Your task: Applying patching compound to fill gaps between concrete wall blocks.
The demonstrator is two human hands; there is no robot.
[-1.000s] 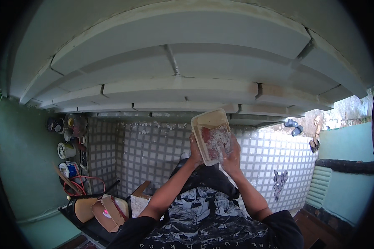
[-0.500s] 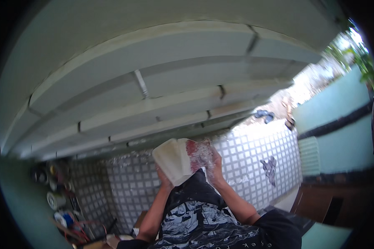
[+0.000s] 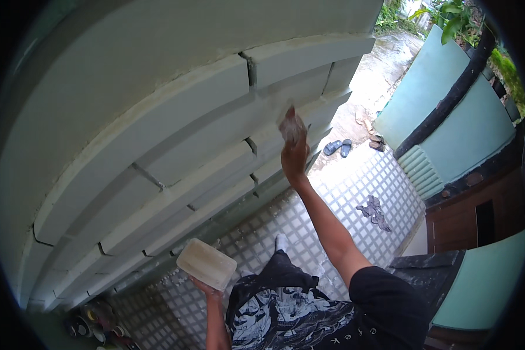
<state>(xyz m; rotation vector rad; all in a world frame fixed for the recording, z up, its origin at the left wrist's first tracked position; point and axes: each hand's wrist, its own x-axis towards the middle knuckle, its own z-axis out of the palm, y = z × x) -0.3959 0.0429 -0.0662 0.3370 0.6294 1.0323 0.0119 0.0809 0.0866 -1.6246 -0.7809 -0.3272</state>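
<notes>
My left hand [image 3: 206,287] gripped the pale, rectangular tray [image 3: 207,263] at its near edge, with most of the fingers hidden beneath it. The tray was tilted, low on my left, above the tiled floor [image 3: 344,198] and near the lowest courses of the off-white wall [image 3: 175,140]. What it contained, I could not make out.

My right hand [image 3: 296,149] was raised on the outstretched arm, in front of the wall's stepped ledges [image 3: 201,153] and towards their right end. Its fingers pointed upwards but were blurred and whitish, so I could not tell whether they were closed on something, nor whether they touched the wall.

Below, a light sock [image 3: 282,242] showed on my foot, just past my dark trousers. Farther right, a crumpled grey cloth [image 3: 374,213] lay on the tiles, and a pair of dark blue sandals [image 3: 338,148] sat beyond it, near some brown footwear [image 3: 377,143]. A pale green wall [image 3: 484,122] stood on the far right, with a brown door [image 3: 458,224] nearer me.
</notes>
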